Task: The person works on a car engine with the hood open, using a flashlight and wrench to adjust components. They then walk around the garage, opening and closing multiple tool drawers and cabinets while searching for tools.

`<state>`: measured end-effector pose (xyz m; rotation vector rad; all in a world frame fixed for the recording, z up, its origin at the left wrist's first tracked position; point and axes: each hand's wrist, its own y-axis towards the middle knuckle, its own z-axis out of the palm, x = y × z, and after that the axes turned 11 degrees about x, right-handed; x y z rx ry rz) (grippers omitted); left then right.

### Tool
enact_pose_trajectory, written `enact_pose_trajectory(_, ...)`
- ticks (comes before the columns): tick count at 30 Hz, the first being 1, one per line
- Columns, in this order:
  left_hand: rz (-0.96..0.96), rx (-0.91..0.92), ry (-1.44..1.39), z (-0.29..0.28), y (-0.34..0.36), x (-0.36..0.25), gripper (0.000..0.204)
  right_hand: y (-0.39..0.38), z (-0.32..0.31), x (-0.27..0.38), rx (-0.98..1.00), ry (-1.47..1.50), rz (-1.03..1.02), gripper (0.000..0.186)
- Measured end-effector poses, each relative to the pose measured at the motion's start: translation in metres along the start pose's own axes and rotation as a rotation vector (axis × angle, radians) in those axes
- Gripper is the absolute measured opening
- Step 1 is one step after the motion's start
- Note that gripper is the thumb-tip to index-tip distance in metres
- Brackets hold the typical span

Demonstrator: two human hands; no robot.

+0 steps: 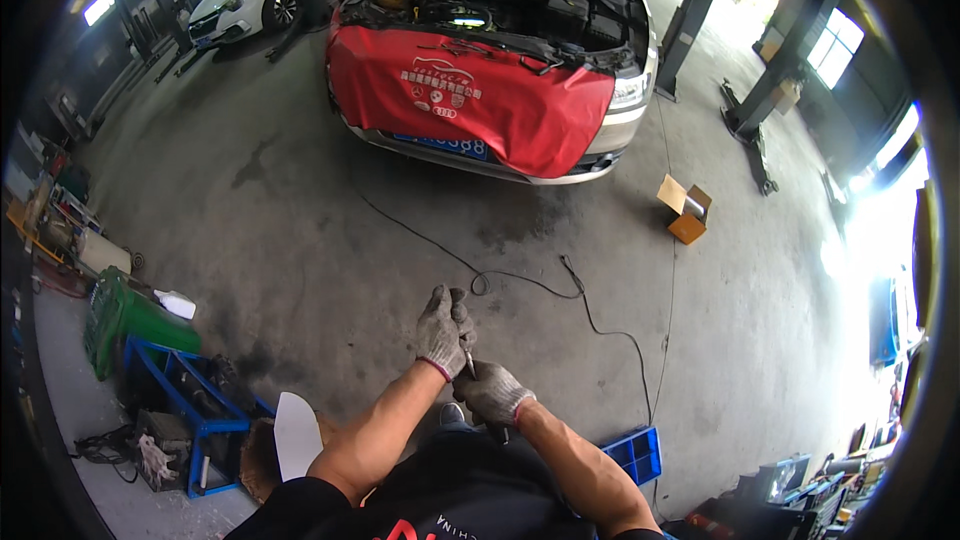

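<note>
1. While clamped in both gloved hands at lower centre of the frame, small metal tool (pixel 470 364) hard to make out: thin, dark, partly hidden by the gloves.
2. Left hand (pixel 443 332) above, grip wrapped shut around the upper end of the tool; right hand (pixel 490 395) just below, grip closed on the lower end, the two gloves touching.
3. Likely slip: bulky grey gloves on a thin part, so a twist or pull could let it shoot free and drop to the concrete floor (pixel 300 240) directly beneath.
4. Possible pinch: fingers of one glove pressed against the other, skin at risk if the tool snaps shut or gives suddenly.
5. Trip hazard: black cable (pixel 520 280) snaking across mid frame, from the silver car (pixel 625 100) with the red cover (pixel 470 100) at upper centre toward the lower right, passing close ahead of the hands.
6. More clutter to catch a foot: blue crate (pixel 635 452) at lower right, blue rack (pixel 190 400) and green box (pixel 125 315) at lower left, open cardboard box (pixel 685 210) right of centre.
</note>
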<state>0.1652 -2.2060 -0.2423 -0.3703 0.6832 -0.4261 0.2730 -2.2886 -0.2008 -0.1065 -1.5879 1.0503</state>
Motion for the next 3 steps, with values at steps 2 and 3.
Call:
enact_pose_trajectory(2,0.009,-0.026,-0.036,-0.017,0.02,-0.01,0.032,0.029,-0.007,0.003,0.013,-0.107,-0.008,0.031)
enact_pose_trajectory(3,0.015,-0.036,-0.053,-0.026,0.028,-0.012,0.032,0.041,-0.009,0.006,-0.002,-0.186,-0.019,0.032)
